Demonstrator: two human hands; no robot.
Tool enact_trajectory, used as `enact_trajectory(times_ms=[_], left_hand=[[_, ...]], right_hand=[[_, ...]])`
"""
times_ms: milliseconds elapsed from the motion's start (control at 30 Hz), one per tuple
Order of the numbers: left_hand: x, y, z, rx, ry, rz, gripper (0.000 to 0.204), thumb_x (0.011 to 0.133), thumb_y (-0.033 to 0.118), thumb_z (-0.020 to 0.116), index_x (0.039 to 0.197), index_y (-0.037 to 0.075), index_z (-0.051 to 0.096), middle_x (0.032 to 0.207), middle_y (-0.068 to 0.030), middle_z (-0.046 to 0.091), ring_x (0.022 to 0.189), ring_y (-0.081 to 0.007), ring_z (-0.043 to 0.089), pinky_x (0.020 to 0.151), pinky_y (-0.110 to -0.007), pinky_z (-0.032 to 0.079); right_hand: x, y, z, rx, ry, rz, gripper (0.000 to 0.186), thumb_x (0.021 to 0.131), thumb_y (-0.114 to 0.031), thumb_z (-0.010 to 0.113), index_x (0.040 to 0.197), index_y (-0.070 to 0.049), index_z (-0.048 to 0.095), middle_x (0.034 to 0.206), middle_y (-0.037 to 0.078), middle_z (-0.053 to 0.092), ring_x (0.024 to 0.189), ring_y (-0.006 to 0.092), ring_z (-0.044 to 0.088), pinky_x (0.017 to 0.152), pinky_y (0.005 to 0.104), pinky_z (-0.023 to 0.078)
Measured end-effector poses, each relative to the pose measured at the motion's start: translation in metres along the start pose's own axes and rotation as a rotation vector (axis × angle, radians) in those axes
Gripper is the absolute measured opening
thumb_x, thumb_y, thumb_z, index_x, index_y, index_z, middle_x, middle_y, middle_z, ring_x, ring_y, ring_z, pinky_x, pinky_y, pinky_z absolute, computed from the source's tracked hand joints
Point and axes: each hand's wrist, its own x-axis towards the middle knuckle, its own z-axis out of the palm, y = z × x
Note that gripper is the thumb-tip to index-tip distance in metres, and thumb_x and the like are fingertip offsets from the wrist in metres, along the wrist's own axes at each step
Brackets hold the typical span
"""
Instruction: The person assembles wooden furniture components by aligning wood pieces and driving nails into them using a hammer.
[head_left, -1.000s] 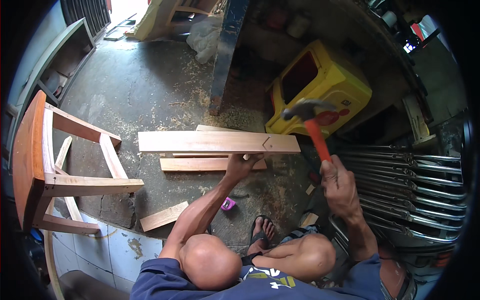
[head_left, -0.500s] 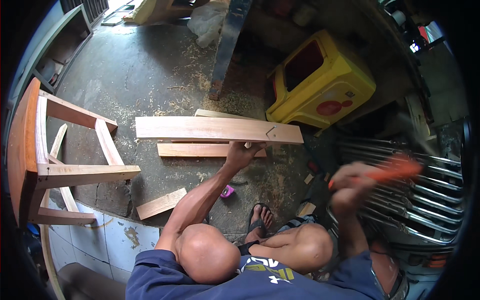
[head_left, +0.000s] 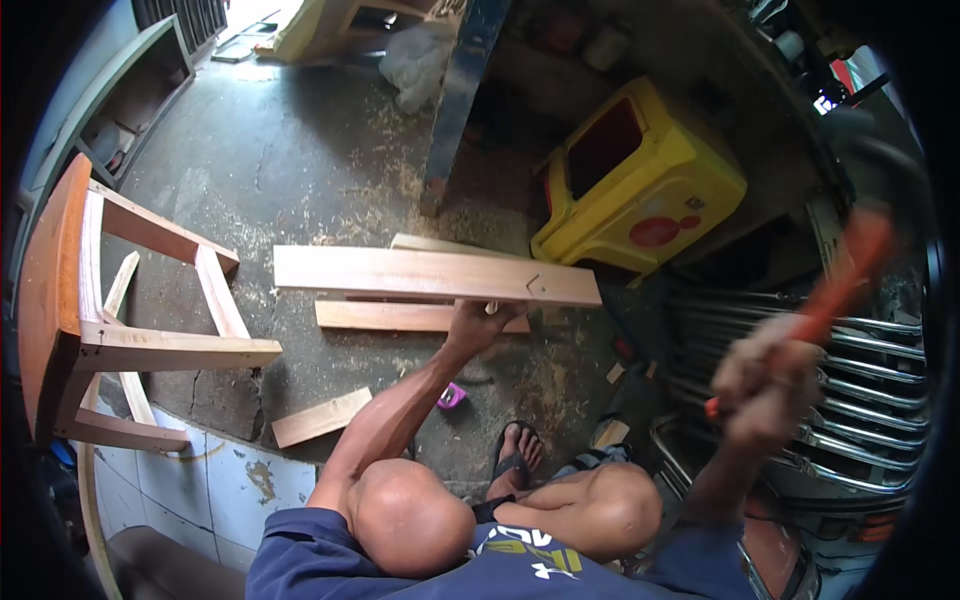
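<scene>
We have one long pale board [head_left: 430, 272] crosswise in front of our knees, over other timber; can't tell whether it rests on it. One nail [head_left: 534, 281] shows toward its right end. Left hand [head_left: 482, 325]: closed on the board's near edge, fingers partly hidden underneath, wrist below the edge, forearm slanting up and rightward past our left knee. Right hand [head_left: 765, 380]: fist clenched around the orange handle of one hammer [head_left: 845, 270], lifted well out to our right, away from the board, forearm rising from the lower right. Hammer head is motion-blurred, tilted up and outward.

Counts: at least two more boards by the held one, a far one [head_left: 462, 243] and a near one [head_left: 385, 317]. One short offcut [head_left: 322, 418] on the floor [head_left: 270, 180], left of our forearm; one pink tape measure [head_left: 452, 396] just right of it. One wooden seat frame [head_left: 180, 346] on its side at left. One yellow plastic piece [head_left: 690, 195] beyond, to the right. Several chrome tubes [head_left: 870, 365] stacked at right; we can't count them exactly.
</scene>
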Motion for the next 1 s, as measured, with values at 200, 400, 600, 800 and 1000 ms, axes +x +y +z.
enact_trajectory(times_ms=[200,400,600,800,1000], left_hand=[[0.004,-0.004,0.003,0.005,-0.031,-0.038,0.029,0.084,0.015,0.085,0.11,0.004,0.077,0.102,-0.0065,0.078,0.098,-0.0169,0.07,0.088,-0.035,0.053],[0.003,0.002,0.001,-0.075,-0.077,-0.142,0.029,0.087,0.014,0.083,0.113,0.002,0.075,0.106,-0.0082,0.077,0.103,-0.0172,0.07,0.093,-0.036,0.053],[0.004,-0.002,-0.019,-0.001,-0.053,-0.079,0.031,0.087,0.013,0.084,0.115,0.002,0.074,0.109,-0.0086,0.077,0.105,-0.0181,0.07,0.095,-0.037,0.053],[-0.003,0.003,0.0,0.035,-0.099,-0.085,0.036,0.085,0.013,0.086,0.117,0.004,0.073,0.113,-0.008,0.076,0.11,-0.0207,0.069,0.098,-0.038,0.052],[0.004,-0.003,-0.009,0.004,-0.092,-0.111,0.038,0.083,0.012,0.087,0.117,0.005,0.073,0.114,-0.0074,0.076,0.109,-0.0207,0.07,0.096,-0.038,0.053]], right_hand=[[-0.036,0.1,0.022,-0.67,-0.156,-0.108,0.024,0.107,-0.024,0.055,0.1,-0.001,0.054,0.059,0.017,0.052,0.048,0.0298,0.058,0.05,0.0455,0.046],[-0.022,0.084,0.015,-0.388,-0.237,0.042,0.024,0.108,-0.024,0.054,0.103,0.0,0.053,0.066,0.026,0.058,0.061,0.041,0.064,0.051,0.045,0.044],[0.006,-0.015,-0.016,0.46,0.029,-0.115,0.035,0.112,-0.041,0.043,0.098,-0.01,0.053,0.066,-0.005,0.05,0.05,0.0043,0.044,0.041,0.0235,0.033],[-0.031,0.103,0.021,-0.656,-0.267,-0.023,0.029,0.109,-0.031,0.051,0.102,-0.003,0.049,0.06,0.022,0.052,0.056,0.041,0.063,0.049,0.0472,0.045],[-0.018,0.097,0.022,-0.368,-0.233,-0.131,0.023,0.109,-0.023,0.053,0.1,-0.002,0.052,0.061,0.022,0.055,0.062,0.047,0.065,0.051,0.0474,0.045]])
